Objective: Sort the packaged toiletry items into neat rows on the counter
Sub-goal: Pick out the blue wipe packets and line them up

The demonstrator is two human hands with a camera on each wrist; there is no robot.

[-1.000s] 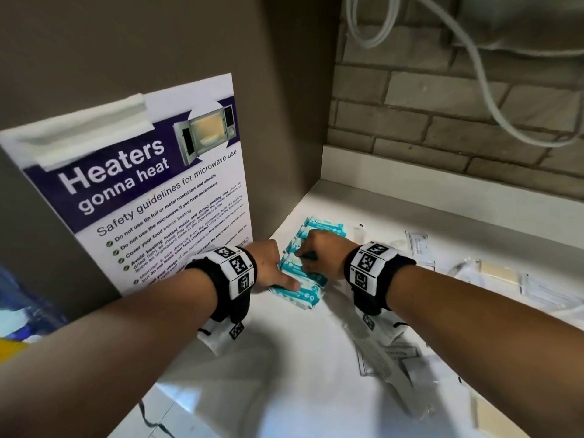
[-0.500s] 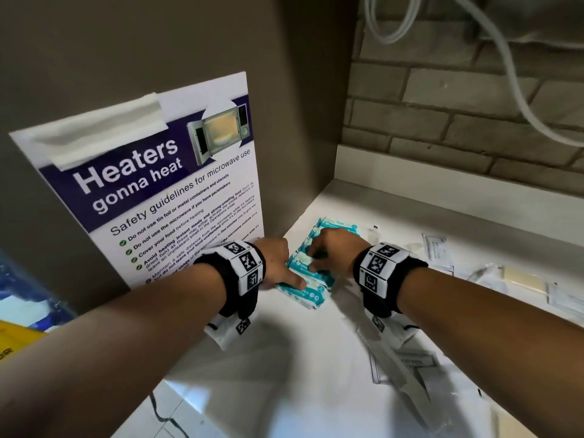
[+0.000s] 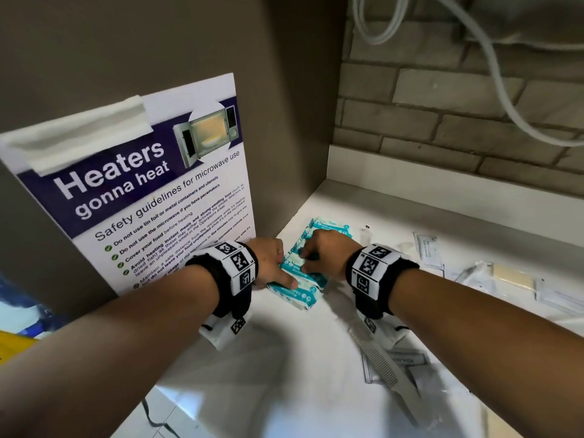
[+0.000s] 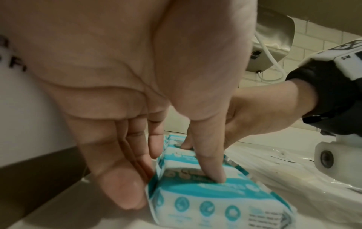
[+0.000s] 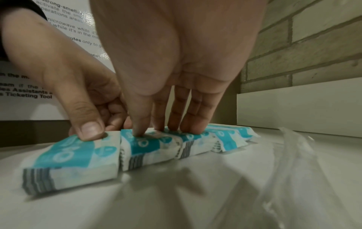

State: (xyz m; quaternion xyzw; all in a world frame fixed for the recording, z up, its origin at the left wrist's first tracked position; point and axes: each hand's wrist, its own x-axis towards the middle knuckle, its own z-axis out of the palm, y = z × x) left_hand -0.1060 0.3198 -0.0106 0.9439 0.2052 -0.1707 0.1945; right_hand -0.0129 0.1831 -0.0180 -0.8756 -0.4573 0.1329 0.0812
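Left hand [image 3: 271,263]: reaching forward to the left end of the row; thumb [image 5: 89,128] pressing down on top of the nearest teal-and-white plastic wipes packet [image 5: 72,158]; fingers [image 4: 125,178] nearly straight, laid against that packet's left side. Packet pinched lightly between thumb and fingers.

Right hand [image 3: 328,252]: palm down over the middle of the row, fingers [image 5: 176,117] straight and close together, tips pressing on the packet tops; nothing enclosed.

Row of teal-and-white wipes packets [image 3: 303,267]: flat on the white counter [image 3: 284,374], side by side and touching, running away toward the back corner, just beside the upright microwave safety poster [image 3: 142,191].

Head view only: white plastic comb in a clear wrapper [image 3: 385,368] near the right wrist, flat clear and white sachets [image 3: 426,251] scattered to the right, well apart from the row; grey brick wall [image 3: 442,105] behind.

Right wrist view only: striped grey end seams of the packets, four or five in line, nearest one under the left thumb.

Left wrist view only: icons and small print on the nearest packet's front face; exact wording too blurred to read.
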